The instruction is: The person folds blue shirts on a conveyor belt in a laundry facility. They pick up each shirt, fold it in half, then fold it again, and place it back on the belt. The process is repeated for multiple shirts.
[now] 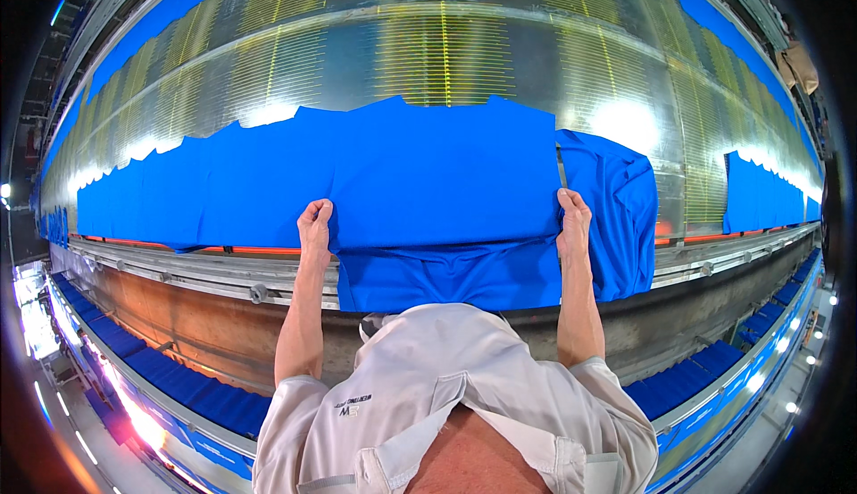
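A blue fabric panel (445, 182) lies on a long shiny table in front of me, its near part folded and hanging over the front edge. My left hand (314, 224) pinches the panel's left side between thumb and fingers. At the opposite side, the closed fingers of my right hand (574, 213) grip the right edge. Just beyond that edge, a loose, wrinkled blue cloth (616, 213) drapes over the table's front. Flat blue panels (178, 195) continue in a row to the left of my left hand.
Yellow ruled lines mark the metallic table (344, 70). Metal rails (214, 278) run along its front edge. More blue panels (763, 195) lie at the right, and a blue strip (170, 34) lines the far side. Lower left, dark blue cloth (196, 387) rests behind me.
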A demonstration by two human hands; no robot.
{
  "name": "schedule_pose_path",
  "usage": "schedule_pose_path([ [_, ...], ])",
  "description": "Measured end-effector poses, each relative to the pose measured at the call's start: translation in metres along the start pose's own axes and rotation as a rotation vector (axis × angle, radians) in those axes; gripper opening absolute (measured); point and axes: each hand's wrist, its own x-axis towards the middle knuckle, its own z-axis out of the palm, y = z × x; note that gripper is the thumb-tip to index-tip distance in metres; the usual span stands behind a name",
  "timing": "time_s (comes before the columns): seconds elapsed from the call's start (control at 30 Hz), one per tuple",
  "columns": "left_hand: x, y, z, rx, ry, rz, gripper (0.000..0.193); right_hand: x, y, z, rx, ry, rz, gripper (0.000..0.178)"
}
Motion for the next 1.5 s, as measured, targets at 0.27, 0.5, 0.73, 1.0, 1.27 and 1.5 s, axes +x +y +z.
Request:
schedule_pose_path([
  [0.27, 0.004, -0.006, -0.004, -0.031, -0.010, -0.026, 0.018, 0.003, 0.004, -0.003, -0.009, 0.008, -0.011, 0.014],
  [0.5, 0.006, -0.008, -0.003, -0.036, -0.007, -0.019, 0.018, 0.000, 0.002, 0.002, -0.077, 0.028, -0.044, 0.015],
  [0.73, -0.001, 0.006, 0.000, 0.290, 0.068, 0.122, 0.016, 0.003, 0.007, 0.004, -0.193, 0.033, -0.122, 0.014],
  [1.0, -0.005, 0.005, -0.012, 0.584, 0.139, 0.262, 0.022, -0.003, -0.010, 0.009, -0.659, 0.170, -0.262, 0.017],
  [1.27, -0.035, 0.037, 0.007, 1.084, 0.282, 0.452, 0.034, -0.023, -0.023, 0.030, -1.181, 0.244, -0.825, 0.028],
  [1.5, -0.016, 0.053, 0.102, 1.192, -0.148, 0.922, 0.066, -0.007, 0.003, 0.119, -1.268, -0.337, -1.067, 0.063],
])
